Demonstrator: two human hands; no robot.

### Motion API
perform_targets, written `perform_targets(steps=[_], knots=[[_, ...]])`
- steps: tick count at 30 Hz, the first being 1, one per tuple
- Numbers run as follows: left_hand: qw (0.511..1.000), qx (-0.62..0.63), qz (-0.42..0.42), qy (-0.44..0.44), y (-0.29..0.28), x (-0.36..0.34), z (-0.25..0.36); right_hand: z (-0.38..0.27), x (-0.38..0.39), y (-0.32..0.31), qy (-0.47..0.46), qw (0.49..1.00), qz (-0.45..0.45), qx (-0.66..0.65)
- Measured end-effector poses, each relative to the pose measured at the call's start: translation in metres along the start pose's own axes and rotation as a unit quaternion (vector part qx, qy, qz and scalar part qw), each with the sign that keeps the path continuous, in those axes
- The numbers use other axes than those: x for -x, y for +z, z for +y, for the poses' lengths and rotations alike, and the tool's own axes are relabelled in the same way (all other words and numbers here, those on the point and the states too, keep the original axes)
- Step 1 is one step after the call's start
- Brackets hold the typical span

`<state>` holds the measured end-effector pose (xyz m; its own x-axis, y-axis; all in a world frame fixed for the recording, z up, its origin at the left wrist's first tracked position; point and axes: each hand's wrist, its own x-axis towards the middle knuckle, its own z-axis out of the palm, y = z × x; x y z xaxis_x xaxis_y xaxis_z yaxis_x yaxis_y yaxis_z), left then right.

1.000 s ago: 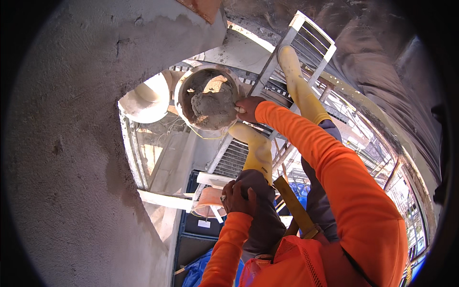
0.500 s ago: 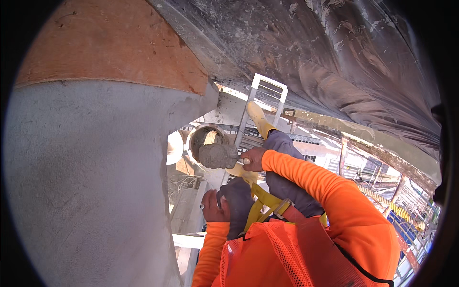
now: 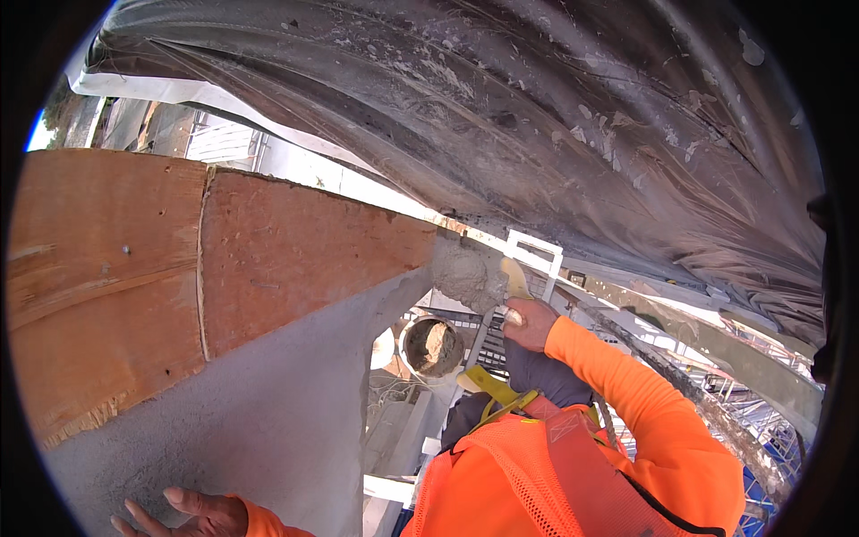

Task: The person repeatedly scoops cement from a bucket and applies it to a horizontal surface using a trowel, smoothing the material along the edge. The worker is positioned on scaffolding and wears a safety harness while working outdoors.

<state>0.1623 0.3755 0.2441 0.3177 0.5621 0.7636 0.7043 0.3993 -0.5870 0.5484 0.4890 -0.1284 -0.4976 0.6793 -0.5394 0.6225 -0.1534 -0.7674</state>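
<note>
The right hand (image 3: 530, 324) is closed in a fist around the handle of a trowel (image 3: 513, 317), its pale end showing at the thumb side. The trowel reaches away to the upper left of the fist, and a thick grey heap of mortar (image 3: 463, 272) covers its blade, just beside the end of the wooden boards (image 3: 313, 258). Whether the heap touches the wall there, I cannot tell.

The left hand (image 3: 199, 516) is at the lower left, empty, with its fingers spread and partly cut off by the dark rim of the view. It is over the grey plastered wall (image 3: 268, 407) — whether touching it or just above it, I cannot tell.

Below the trowel is a round bucket (image 3: 405, 356) with more grey material inside; a white container (image 3: 383, 349) is just to its left, partly hidden by the wall's edge. Near the mortar, a yellow boot (image 3: 515, 279) shows beside the white end of a ladder-like frame (image 3: 536, 241).

Closer in, the person wears orange sleeves, a mesh vest (image 3: 488, 470) and a yellow strap (image 3: 490, 385). Farther out, the reddish-brown boards run along the top of the wall, and a dark, creased sheet (image 3: 537, 125) spattered with pale marks fills the upper part of the view.
</note>
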Motion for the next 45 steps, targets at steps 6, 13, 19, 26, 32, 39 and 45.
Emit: perform_targets(steps=[6, 13, 19, 26, 32, 39, 45], knots=[[0.977, -0.174, 0.002, -0.125, 0.033, -0.055, -0.016, -0.065, -0.044, -0.07, -0.011, 0.999, 0.012, -0.05], [0.964, -0.213, -0.031, -0.154, 0.042, -0.051, -0.01, -0.117, -0.092, -0.092, -0.111, 0.99, 0.038, -0.072], [0.971, -0.21, -0.031, -0.109, 0.049, -0.056, -0.008, -0.17, -0.126, -0.118, -0.152, 0.981, -0.029, -0.119], [0.976, -0.201, -0.041, -0.077, 0.048, -0.056, -0.019, -0.237, -0.141, -0.164, -0.202, 0.969, 0.023, -0.142], [0.976, -0.193, -0.044, -0.094, 0.048, -0.051, -0.023, -0.315, -0.126, -0.162, -0.356, 0.918, 0.147, -0.092], [0.976, -0.197, -0.034, -0.086, 0.049, -0.054, -0.019, -0.345, -0.097, -0.104, -0.352, 0.914, -0.019, 0.201], [0.976, -0.204, -0.036, -0.073, 0.047, -0.05, -0.028, -0.344, -0.077, -0.123, -0.347, 0.906, -0.036, 0.239]])
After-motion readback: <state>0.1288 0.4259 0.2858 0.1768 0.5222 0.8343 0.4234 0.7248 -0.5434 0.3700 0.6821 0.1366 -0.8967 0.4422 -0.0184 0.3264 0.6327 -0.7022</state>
